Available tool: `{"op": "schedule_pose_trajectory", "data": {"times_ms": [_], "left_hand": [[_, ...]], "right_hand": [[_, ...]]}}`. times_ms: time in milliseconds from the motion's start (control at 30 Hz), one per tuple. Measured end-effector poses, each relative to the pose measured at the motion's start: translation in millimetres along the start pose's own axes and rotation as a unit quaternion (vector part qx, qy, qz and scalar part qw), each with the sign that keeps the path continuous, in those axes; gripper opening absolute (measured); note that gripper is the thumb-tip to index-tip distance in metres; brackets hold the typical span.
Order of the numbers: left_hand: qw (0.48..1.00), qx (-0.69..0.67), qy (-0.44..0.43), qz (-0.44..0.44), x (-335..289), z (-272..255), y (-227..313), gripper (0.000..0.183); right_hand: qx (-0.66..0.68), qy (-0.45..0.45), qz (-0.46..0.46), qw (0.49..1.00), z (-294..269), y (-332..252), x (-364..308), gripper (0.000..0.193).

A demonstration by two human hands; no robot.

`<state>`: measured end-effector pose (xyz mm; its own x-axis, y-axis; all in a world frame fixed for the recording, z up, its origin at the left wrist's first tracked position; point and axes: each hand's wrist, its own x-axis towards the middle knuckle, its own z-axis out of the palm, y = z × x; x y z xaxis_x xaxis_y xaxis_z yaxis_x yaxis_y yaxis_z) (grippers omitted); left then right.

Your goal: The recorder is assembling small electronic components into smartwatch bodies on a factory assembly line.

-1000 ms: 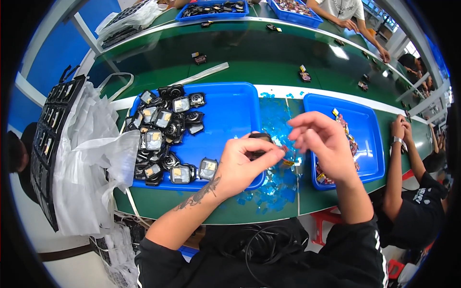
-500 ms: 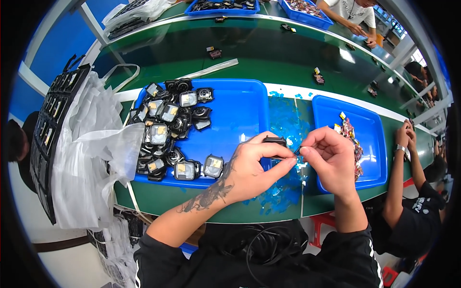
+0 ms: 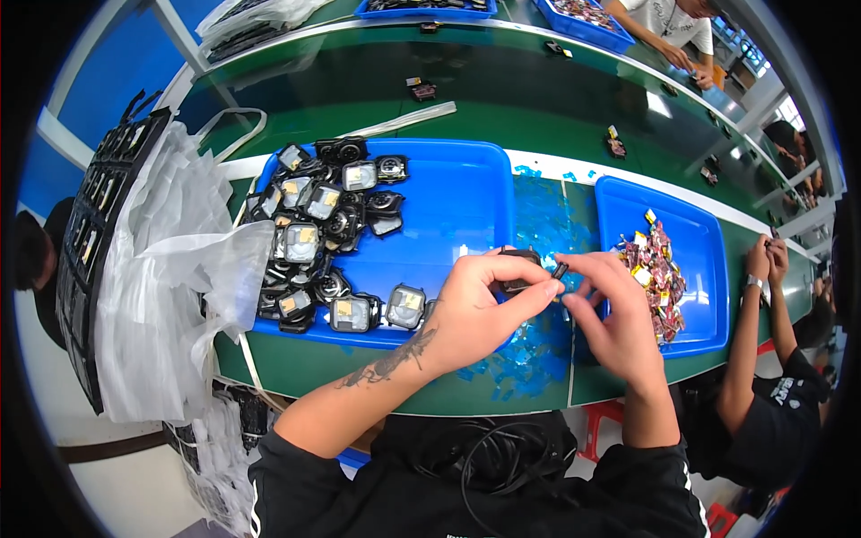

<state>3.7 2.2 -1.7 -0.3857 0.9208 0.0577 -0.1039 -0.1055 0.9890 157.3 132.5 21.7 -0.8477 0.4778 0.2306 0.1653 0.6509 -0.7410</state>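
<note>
My left hand [image 3: 489,309] is closed on a black watch case [image 3: 520,267], mostly hidden behind its fingers and thumb. A small dark piece [image 3: 560,269] sits at the left thumb's tip. My right hand [image 3: 619,314] is just to the right; its index fingertip reaches that piece, while its thumb hangs lower, apart from the finger. Left of the hands, a blue tray [image 3: 448,224] bears a heap of similar watch cases [image 3: 300,242] with clear fronts. To the right, a smaller blue tray [image 3: 704,305] holds a pile of small reddish and yellow parts [image 3: 659,282].
Blue film scraps [image 3: 529,363] litter the green bench [image 3: 430,394] between the trays. Trays wrapped in white sheeting [image 3: 170,287] stand at the left edge. Behind runs a green belt [image 3: 502,108] with scattered small parts. A co-worker's arms [image 3: 749,323] are at the right.
My right thumb has dropped away from the index finger, loosening its pinch near the small dark piece. My left hand keeps the watch case. The whole view has shifted slightly.
</note>
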Motion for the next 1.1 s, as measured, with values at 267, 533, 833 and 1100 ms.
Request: {"op": "schedule_pose_trajectory", "data": {"times_ms": [267,533,833,1100], "left_hand": [[0.979,-0.121,-0.126,-0.107,-1.2,0.4,-2.0,0.017],[0.996,0.08,-0.029,0.037,-2.5,0.6,-7.1,0.048],[0.998,-0.016,-0.068,-0.01,-7.0,5.5,0.3,0.054],[0.994,-0.074,-0.082,-0.012,-5.8,7.0,-2.9,0.047]], "right_hand": [[0.399,-0.052,-0.017,0.915,12.0,20.0,-6.8,0.016],[0.299,0.2,0.002,0.933,3.3,3.4,-20.4,0.012],[-0.005,0.094,-0.039,0.995,20.6,-18.5,3.0,0.017],[-0.003,0.104,-0.064,0.992,19.7,-24.4,6.3,0.015]]}}
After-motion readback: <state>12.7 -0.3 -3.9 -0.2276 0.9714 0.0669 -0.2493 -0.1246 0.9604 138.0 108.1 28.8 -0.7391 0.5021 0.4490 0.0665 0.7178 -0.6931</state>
